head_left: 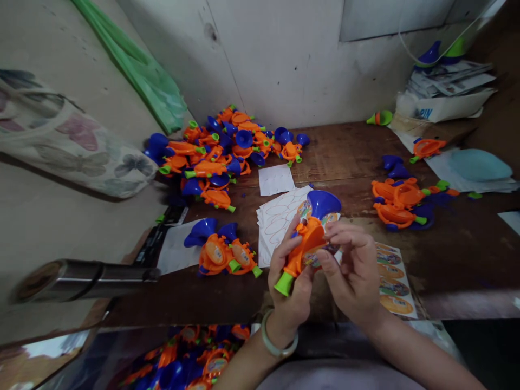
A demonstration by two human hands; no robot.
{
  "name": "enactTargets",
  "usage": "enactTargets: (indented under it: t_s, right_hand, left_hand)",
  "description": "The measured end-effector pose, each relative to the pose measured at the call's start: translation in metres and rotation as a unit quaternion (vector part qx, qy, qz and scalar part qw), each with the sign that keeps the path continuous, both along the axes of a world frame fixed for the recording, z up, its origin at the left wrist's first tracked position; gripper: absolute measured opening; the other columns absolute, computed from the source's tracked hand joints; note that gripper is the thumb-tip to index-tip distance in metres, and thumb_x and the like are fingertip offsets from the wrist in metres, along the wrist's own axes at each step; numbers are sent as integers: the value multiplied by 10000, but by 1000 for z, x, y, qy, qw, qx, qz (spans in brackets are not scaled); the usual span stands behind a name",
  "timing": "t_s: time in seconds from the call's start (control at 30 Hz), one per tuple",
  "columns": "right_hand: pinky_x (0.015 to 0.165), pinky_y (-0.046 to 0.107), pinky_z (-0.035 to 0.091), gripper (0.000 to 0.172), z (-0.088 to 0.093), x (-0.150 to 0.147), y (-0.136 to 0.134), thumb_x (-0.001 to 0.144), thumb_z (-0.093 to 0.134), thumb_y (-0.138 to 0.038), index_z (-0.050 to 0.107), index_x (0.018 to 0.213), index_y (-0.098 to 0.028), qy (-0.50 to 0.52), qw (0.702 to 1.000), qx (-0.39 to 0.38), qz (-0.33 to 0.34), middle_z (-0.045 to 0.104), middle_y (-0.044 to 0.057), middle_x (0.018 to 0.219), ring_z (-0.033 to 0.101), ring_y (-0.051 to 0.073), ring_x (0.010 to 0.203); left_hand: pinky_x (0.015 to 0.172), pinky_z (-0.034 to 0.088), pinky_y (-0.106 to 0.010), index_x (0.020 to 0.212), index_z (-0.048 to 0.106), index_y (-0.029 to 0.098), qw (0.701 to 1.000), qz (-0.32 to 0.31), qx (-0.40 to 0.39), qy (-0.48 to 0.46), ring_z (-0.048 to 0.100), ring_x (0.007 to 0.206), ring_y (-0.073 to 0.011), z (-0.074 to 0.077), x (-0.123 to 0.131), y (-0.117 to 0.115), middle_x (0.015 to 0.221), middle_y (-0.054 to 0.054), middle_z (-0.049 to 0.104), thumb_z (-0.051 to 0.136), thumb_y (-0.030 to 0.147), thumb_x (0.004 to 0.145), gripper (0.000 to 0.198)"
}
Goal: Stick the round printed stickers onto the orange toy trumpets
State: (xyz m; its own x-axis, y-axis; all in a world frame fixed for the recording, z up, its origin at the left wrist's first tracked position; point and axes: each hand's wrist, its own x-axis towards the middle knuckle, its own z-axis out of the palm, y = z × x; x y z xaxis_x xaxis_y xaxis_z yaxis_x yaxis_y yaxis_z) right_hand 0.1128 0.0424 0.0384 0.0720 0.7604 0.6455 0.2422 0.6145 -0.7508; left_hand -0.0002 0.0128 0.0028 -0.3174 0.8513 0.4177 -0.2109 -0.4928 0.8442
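My left hand (pixel 290 276) is wrapped round a toy trumpet (pixel 307 244) with an orange body, a blue bell and a green mouthpiece that points toward me. Between the thumb and fingers of my right hand (pixel 352 265) is an oval picture sticker (pixel 320 254), held against the side of the orange body. How much of it is stuck down I cannot tell. Under the toy lie white sheets (pixel 280 222) with oval outlines. A sheet of oval stickers (pixel 392 279) rests on the table right of my hand. Two toy trumpets with stickers (pixel 227 252) lie to the left.
A big heap of toy trumpets (pixel 219 157) fills the back left. Several more trumpets (pixel 400 200) lie at the right. A steel flask (pixel 85 279) stands at left. Below the table edge is another pile of trumpets (pixel 182 360). A papers box (pixel 447 103) sits back right.
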Motion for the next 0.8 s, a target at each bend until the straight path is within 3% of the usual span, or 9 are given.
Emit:
enactTargets:
  t_s: [0.1,0.3,0.47,0.8]
  right_hand:
    - [896,411,554,158,2,5,7,974,699,-153,652,1018,-297,-44,999,-1,-23,688,0,927,664,222,952]
    - [756,361,568,46,1,4,10,1006,699,-239,680,980,-272,-15,996,-90,6,741,4,899,693,193,822]
    - [728,333,571,38,0,4,11,998,709,-247,692,968,-264,-7,995,-100,2,755,0,889,701,178,792]
    - [741,314,576,60,1,5,12,1028,680,-225,664,981,-257,-47,996,-73,-2,724,-9,889,681,166,794]
  left_hand:
    - [1254,498,-544,1391,723,347,1000,5,17,10,578,1528,-352,0,0,-1,1661,-96,595,723,262,1014,385]
    - [1287,449,-577,1395,717,369,1000,-16,10,-2,539,1561,-347,0,0,-3,1666,-72,592,709,248,1015,399]
    - [1276,464,-593,1378,729,360,1000,-18,0,-10,559,1543,-365,3,0,-5,1652,-80,605,724,258,1014,378]
    - [1259,500,-455,1414,714,335,999,-26,23,1,578,1532,-310,1,-2,-3,1672,-81,586,705,214,1024,409]
